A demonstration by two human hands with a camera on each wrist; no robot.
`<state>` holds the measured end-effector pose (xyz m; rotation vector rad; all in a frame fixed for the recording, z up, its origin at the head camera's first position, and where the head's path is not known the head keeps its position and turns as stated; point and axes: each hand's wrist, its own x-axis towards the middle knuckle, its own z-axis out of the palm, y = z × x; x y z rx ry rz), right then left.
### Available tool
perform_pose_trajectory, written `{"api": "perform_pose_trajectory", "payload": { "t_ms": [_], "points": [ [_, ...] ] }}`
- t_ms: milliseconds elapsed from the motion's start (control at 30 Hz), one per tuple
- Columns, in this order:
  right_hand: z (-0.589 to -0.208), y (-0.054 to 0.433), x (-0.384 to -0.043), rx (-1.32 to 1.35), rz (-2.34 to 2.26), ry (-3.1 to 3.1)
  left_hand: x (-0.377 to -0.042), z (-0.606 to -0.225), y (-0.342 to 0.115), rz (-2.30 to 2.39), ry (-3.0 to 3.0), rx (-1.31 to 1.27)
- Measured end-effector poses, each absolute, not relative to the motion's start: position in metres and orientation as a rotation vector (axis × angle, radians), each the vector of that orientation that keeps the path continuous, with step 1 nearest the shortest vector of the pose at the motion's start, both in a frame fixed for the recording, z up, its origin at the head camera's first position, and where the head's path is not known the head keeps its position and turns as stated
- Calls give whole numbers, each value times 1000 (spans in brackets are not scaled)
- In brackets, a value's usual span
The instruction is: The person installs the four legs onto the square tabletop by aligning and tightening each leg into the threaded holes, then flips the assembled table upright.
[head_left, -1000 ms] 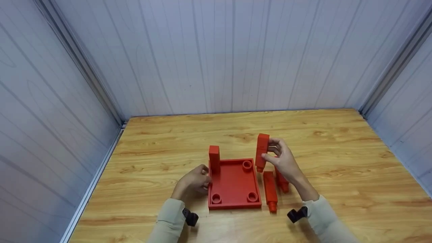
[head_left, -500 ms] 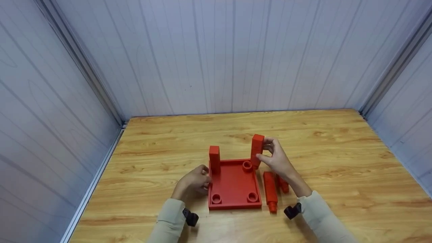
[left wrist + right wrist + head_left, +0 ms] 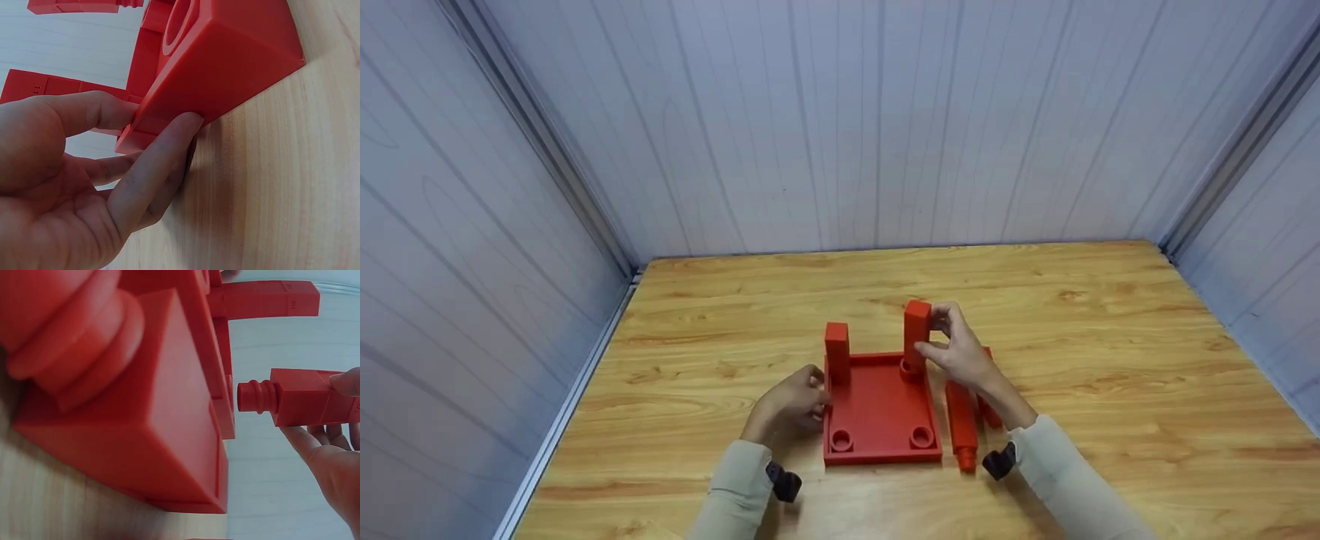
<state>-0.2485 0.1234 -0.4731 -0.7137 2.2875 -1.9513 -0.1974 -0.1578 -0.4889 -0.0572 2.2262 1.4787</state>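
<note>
Right hand (image 3: 960, 356): I see its fingers pinching a red peg block (image 3: 916, 330), upright just above the base's far right socket.
Left hand (image 3: 791, 405): fingers pressed against the left wall of the red base plate (image 3: 877, 409).
Standing peg (image 3: 836, 352): far left corner of the plate.
Loose pegs (image 3: 960, 420): lying just right of the plate on the bench (image 3: 1110, 375).

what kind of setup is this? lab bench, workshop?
Likely an enclosed recording booth: a bare wooden table walled by pale panels on three sides, holding only a red base plate and its pegs.
</note>
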Motion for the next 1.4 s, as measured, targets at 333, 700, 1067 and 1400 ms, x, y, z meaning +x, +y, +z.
{"api": "perform_pose_trajectory", "payload": {
  "t_ms": [333,700,1067,1400],
  "points": [
    [-477,123,-252,-730,-2010,2193,-197,-489,-158,1435,2239,-64],
    [-478,123,-255,-752,-1981,2138,-198,-488,-157,1489,2192,-84],
    [-481,131,-255,-813,-1927,2119,-198,-492,-158,1512,2164,-111],
    [-480,133,-251,-705,-1871,2246,-197,-490,-157,1504,2191,-104]
  ]
}}
